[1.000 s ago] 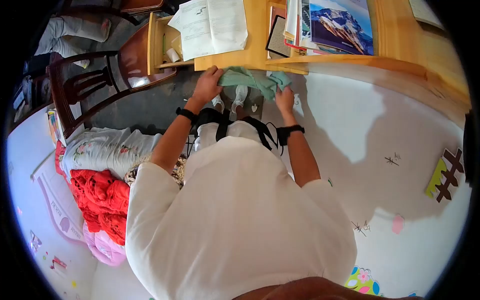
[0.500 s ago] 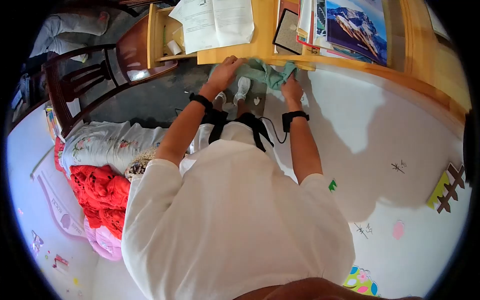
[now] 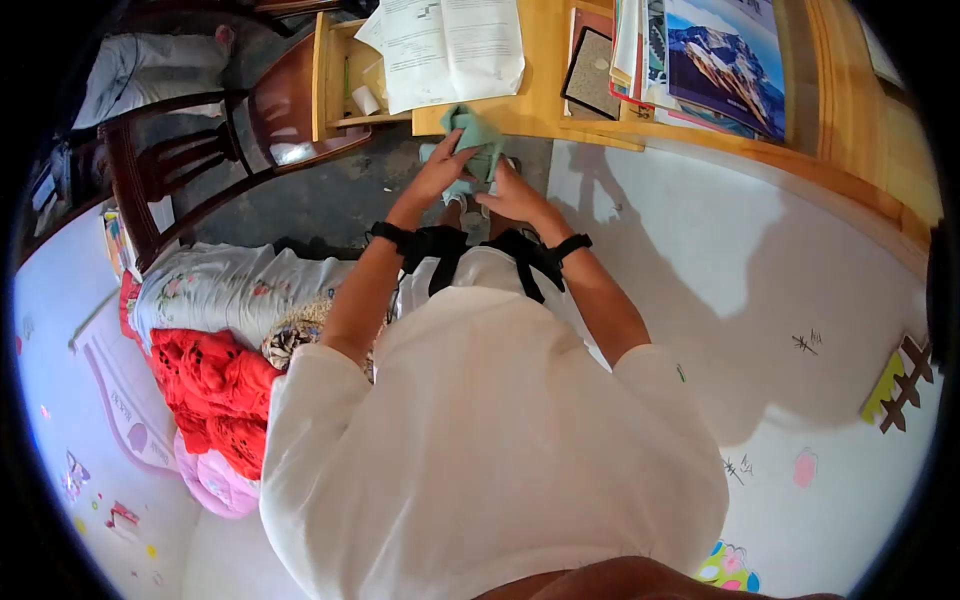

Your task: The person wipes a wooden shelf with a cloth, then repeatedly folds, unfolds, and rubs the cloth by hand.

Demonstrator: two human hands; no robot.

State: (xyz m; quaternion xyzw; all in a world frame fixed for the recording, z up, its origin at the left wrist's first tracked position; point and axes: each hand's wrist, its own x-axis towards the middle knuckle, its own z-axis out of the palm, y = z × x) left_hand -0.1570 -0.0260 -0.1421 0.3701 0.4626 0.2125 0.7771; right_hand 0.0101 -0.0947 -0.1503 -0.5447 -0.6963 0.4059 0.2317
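A green cloth is bunched between my two hands, just in front of the wooden desk's edge. My left hand holds it from the left, with the fingers against the fabric. From the right and slightly below, my right hand grips the cloth's right side. Part of the cloth hangs down between the hands, over my shoes. Printed papers lie on the desk above the cloth.
An open drawer holds a white roll. Books and a dark-framed tablet-like item lie at the right. A wooden chair stands left, with another person's legs beyond. Red fabric lies on the bed.
My hands have come together from a wide spread. The cloth, earlier stretched sideways between them, is now gathered. My right hand has moved left, and the view has shifted slightly.
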